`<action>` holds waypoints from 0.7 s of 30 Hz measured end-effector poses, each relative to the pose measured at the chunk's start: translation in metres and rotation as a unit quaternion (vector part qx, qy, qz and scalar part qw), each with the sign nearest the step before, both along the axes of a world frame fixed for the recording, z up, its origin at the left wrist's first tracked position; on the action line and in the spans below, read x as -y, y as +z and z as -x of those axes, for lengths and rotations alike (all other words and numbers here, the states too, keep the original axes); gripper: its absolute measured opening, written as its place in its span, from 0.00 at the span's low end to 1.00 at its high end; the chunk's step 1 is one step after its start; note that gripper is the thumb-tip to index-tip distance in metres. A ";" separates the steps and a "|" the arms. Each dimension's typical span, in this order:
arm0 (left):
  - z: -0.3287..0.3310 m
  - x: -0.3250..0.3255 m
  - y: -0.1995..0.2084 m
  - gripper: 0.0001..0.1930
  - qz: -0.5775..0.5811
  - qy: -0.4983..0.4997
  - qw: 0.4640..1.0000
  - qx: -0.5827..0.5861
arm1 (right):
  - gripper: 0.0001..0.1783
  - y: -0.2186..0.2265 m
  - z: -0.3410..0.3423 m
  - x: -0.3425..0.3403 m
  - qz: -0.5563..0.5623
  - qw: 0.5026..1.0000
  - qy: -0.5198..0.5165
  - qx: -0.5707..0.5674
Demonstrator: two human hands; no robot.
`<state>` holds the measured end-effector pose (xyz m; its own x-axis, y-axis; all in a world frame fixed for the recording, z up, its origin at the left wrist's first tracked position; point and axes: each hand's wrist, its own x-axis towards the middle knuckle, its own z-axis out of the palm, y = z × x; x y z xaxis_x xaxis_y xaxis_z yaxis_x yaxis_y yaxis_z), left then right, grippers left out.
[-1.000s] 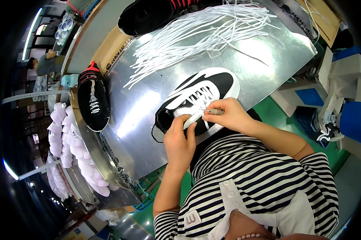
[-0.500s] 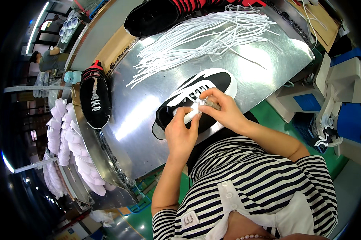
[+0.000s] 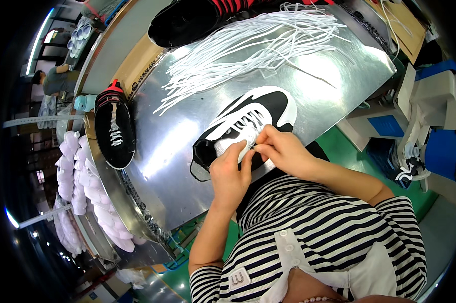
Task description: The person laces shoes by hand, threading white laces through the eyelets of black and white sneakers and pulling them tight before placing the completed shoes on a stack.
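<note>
A black and white sneaker (image 3: 273,96) lies on its side on the metal tabletop, its toe pointing to the far right and its opening at the near left. White lace (image 3: 251,119) crosses its upper eyelets. My left hand (image 3: 229,174) is closed at the near edge of the lacing, thumb and fingers pinching the sneaker's eyelet edge beside the white tongue (image 3: 228,143). Fingertips of my right hand (image 3: 284,155) meet the left ones there, closed in a pinch on what looks like the shoelace; its end is mostly hidden by the fingers.
A bundle of white shoelaces (image 3: 253,50) spreads across the far side of the metal table (image 3: 167,197). Black shoes with red laces stand at the back (image 3: 185,22) and left edge (image 3: 115,129). Pale padded pieces (image 3: 94,189) hang at left. A person (image 3: 58,81) works far left.
My right hand has come down from over the lacing toward my left fingertips, uncovering more laces. A greyish-tan piece near its fingers no longer shows. The view has shifted slightly.
</note>
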<state>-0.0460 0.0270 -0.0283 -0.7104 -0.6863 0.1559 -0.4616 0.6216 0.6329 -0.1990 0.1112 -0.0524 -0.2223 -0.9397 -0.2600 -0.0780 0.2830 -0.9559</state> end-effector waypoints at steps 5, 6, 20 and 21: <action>0.000 0.003 -0.004 0.12 0.011 -0.023 0.999 0.022 | 0.09 -0.009 -0.002 0.011 0.037 0.998 0.014 -0.047; -0.002 0.001 -0.003 0.12 0.002 -0.016 0.999 0.030 | 0.08 -0.006 0.006 0.005 -0.007 0.994 0.056 -0.093; -0.033 0.014 0.009 0.11 0.029 -0.119 0.985 0.119 | 0.10 -0.021 0.023 0.032 0.146 0.957 -0.112 -0.226; -0.031 0.013 0.012 0.10 -0.027 -0.083 0.990 0.106 | 0.10 -0.020 0.023 0.032 0.152 0.955 -0.113 -0.227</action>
<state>-0.0152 0.0143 -0.0165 -0.8268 -0.5608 -0.0435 -0.4826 0.6676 0.5669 -0.2225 0.0790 -0.0728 -0.4536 -0.8710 0.1886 -0.4738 0.0564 -0.8788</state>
